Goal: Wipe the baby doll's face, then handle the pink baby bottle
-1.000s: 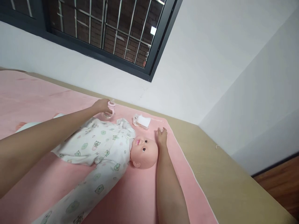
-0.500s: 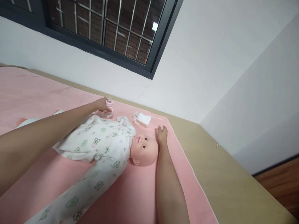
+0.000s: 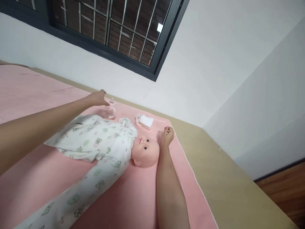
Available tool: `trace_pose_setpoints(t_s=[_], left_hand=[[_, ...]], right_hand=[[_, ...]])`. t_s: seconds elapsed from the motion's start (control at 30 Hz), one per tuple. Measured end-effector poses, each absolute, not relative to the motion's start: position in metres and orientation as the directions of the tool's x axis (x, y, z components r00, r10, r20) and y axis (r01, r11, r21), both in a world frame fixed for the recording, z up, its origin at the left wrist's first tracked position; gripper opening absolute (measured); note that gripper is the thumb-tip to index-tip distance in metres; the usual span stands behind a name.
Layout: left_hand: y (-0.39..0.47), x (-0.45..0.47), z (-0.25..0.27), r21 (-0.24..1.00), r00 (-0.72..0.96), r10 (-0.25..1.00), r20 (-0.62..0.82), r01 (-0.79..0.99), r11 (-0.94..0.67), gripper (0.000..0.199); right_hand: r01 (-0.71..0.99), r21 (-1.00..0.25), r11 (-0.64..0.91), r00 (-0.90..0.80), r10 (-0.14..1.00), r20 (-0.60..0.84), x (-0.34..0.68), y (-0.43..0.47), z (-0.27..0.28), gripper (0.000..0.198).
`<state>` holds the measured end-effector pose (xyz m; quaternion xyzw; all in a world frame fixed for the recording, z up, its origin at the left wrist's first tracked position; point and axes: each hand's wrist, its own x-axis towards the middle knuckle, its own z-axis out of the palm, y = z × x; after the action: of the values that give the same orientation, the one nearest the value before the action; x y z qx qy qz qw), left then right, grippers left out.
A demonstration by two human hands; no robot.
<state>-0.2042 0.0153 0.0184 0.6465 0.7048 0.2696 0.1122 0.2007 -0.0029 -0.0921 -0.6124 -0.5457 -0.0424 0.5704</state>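
Bottle (image 3: 110, 108): upright on pink mat (image 3: 143, 203) near its far edge, beside doll (image 3: 111, 149). Left hand (image 3: 97, 98) open, just beside it. Right hand (image 3: 167, 136) loosely curled, empty. Grip body squarely, avoid tipping.

Both forearms run out of the lower and left edges; the left hand (image 3: 97, 98) shows its back, so whether its fingertips touch the bottle (image 3: 110, 108) cannot be told; the bottle's print is too small to read; the doll (image 3: 100, 149) loses its feet at the bottom edge; the right hand (image 3: 167, 136) curls, palm hidden; the window (image 3: 114, 28) is cut off at the top; the white pack (image 3: 144, 121) is too small to identify.
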Motion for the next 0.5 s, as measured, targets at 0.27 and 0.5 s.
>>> trace_pose_setpoints(t_s=[0.27, 0.5], left_hand=[[-0.023, -0.119, 0.049, 0.448, 0.322, 0.92, 0.221, 0.805, -0.389, 0.043], [-0.043, -0.029, 0.026, 0.357, 0.66, 0.75, 0.051, 0.689, -0.63, 0.041]], right_hand=[[0.774, -0.553, 0.308, 0.041, 0.848, 0.528, 0.168, -0.008, -0.089, 0.046], [0.788, -0.525, 0.322, -0.153, 0.928, 0.34, 0.151, -0.012, -0.081, 0.037]])
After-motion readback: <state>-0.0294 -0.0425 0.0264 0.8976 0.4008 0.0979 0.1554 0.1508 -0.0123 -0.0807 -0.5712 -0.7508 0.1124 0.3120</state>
